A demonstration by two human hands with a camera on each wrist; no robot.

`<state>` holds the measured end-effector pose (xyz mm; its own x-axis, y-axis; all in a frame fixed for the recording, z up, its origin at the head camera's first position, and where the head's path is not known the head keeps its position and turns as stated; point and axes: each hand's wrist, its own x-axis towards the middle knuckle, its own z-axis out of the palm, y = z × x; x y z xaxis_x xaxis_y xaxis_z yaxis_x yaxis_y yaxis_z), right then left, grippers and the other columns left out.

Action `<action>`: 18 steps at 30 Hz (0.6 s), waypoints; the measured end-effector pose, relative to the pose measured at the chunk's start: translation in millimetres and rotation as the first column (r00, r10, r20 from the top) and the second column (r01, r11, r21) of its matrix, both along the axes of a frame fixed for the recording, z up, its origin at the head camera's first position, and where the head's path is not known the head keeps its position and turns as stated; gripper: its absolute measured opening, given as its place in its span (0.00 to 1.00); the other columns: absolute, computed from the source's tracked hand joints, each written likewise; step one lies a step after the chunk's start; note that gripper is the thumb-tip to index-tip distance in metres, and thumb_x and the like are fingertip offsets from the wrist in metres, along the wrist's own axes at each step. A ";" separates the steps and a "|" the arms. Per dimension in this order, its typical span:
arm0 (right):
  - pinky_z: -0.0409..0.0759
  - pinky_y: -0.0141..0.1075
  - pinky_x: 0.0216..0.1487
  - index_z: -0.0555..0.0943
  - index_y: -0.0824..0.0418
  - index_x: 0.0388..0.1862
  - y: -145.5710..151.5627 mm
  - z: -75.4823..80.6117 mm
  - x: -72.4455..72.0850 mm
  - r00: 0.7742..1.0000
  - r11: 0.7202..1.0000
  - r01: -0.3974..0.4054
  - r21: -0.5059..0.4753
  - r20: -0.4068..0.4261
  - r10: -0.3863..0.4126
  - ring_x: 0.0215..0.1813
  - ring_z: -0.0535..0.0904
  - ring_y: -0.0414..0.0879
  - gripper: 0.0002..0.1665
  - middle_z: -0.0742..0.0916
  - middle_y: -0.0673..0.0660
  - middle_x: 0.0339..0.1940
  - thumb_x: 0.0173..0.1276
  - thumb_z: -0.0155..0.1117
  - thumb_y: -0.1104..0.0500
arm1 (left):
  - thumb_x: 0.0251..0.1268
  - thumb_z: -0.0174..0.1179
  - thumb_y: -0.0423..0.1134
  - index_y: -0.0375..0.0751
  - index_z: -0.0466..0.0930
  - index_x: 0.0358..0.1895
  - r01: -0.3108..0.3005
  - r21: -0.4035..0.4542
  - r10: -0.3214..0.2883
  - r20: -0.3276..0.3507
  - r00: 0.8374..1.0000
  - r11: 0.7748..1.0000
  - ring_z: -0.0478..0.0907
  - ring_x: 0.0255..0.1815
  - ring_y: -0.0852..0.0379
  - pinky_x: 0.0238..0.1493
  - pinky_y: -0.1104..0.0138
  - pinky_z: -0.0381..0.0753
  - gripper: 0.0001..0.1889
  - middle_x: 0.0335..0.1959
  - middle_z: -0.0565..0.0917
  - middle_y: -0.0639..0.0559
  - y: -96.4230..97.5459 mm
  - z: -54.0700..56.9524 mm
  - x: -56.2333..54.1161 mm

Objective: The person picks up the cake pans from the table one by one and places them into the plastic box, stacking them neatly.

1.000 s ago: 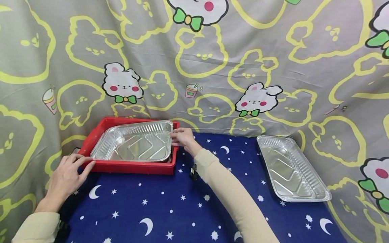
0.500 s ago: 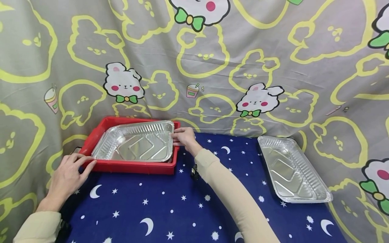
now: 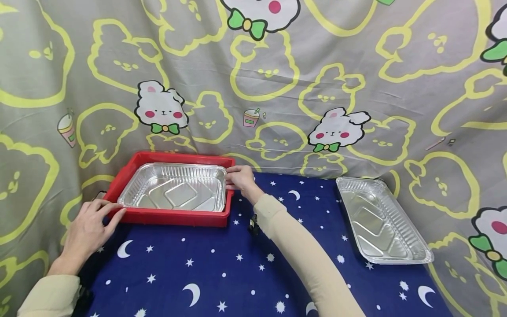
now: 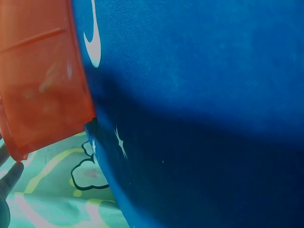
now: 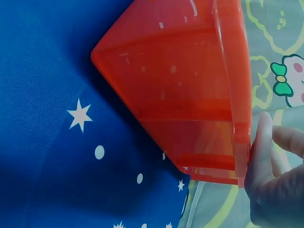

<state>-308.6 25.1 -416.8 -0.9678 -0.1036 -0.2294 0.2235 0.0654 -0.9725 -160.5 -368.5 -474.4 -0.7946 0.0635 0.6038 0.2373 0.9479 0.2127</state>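
A foil baking pan [image 3: 180, 193] lies inside a red plastic bin [image 3: 174, 216] at the back left of the table, its rim close to the bin's walls. My left hand [image 3: 88, 226] rests at the bin's front left corner; in the left wrist view a fingertip [image 4: 18, 167] is right at the rim. At the opposite end, my right hand [image 3: 242, 179] reaches over the bin's right wall, fairly straight fingers beside the pan's rim. The right wrist view has its thumb [image 5: 260, 147] extended alongside the bin's outer rim.
Another foil pan [image 3: 382, 224], seemingly a stack from its layered rim, lies on the right of the table. A dark blue cloth [image 3: 222, 264] with moons and stars covers the table. A grey patterned curtain [image 3: 273, 97] hangs close behind the bin and along both sides.
The pan in the bin was tilted, with its back right part raised; it has dropped lower and now lies nearly level. Both hands stay almost where they were.
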 end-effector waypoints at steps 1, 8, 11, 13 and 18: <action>0.90 0.33 0.31 0.81 0.74 0.64 0.5 0.1 0.4 1.000 1.000 0.001 -0.005 0.000 -0.001 0.27 0.85 0.42 0.24 0.90 0.76 0.46 0.68 0.64 0.74 | 0.57 0.74 0.36 0.36 0.87 0.47 0.000 -0.001 0.000 0.001 1.000 1.000 0.74 0.56 0.29 0.53 0.33 0.76 0.15 0.46 0.81 0.32 -0.3 -0.2 0.0; 0.92 0.36 0.34 0.81 0.74 0.64 10.8 2.4 4.4 1.000 0.998 -0.003 -0.063 0.013 0.004 0.29 0.87 0.44 0.24 0.88 0.78 0.54 0.69 0.66 0.73 | 0.58 0.73 0.37 0.36 0.86 0.48 0.006 -0.001 -0.006 0.001 1.000 1.000 0.73 0.58 0.29 0.55 0.33 0.76 0.15 0.46 0.81 0.33 -0.4 0.1 -1.7; 0.92 0.36 0.35 0.81 0.72 0.65 17.7 5.0 7.8 1.000 0.997 -0.006 -0.081 0.012 0.007 0.28 0.86 0.42 0.24 0.90 0.72 0.48 0.70 0.67 0.71 | 0.58 0.73 0.37 0.36 0.87 0.47 0.008 -0.001 -0.008 -0.004 1.000 1.000 0.74 0.58 0.29 0.55 0.33 0.76 0.15 0.46 0.82 0.32 -0.6 0.2 -2.4; 0.91 0.35 0.34 0.81 0.72 0.65 22.4 6.5 10.5 1.000 0.995 -0.003 -0.095 0.007 0.004 0.28 0.86 0.42 0.24 0.91 0.66 0.43 0.70 0.67 0.70 | 0.58 0.73 0.37 0.35 0.87 0.47 0.010 0.000 -0.010 -0.008 1.000 1.000 0.74 0.58 0.28 0.55 0.33 0.76 0.15 0.45 0.82 0.32 -0.4 0.4 -2.4; 0.91 0.36 0.35 0.81 0.72 0.64 34.2 8.7 16.9 1.000 0.989 0.012 -0.144 -0.010 -0.014 0.29 0.87 0.43 0.23 0.91 0.67 0.44 0.71 0.67 0.70 | 0.57 0.74 0.37 0.36 0.87 0.47 0.005 0.003 -0.005 -0.005 1.000 1.000 0.74 0.58 0.28 0.54 0.33 0.76 0.15 0.46 0.82 0.32 0.0 0.3 -2.0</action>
<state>-291.7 59.3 -408.1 -0.9717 -0.1223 -0.2019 0.2123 -0.0787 -0.9740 -162.4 -368.5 -474.1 -0.7913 0.0656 0.6079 0.2434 0.9459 0.2147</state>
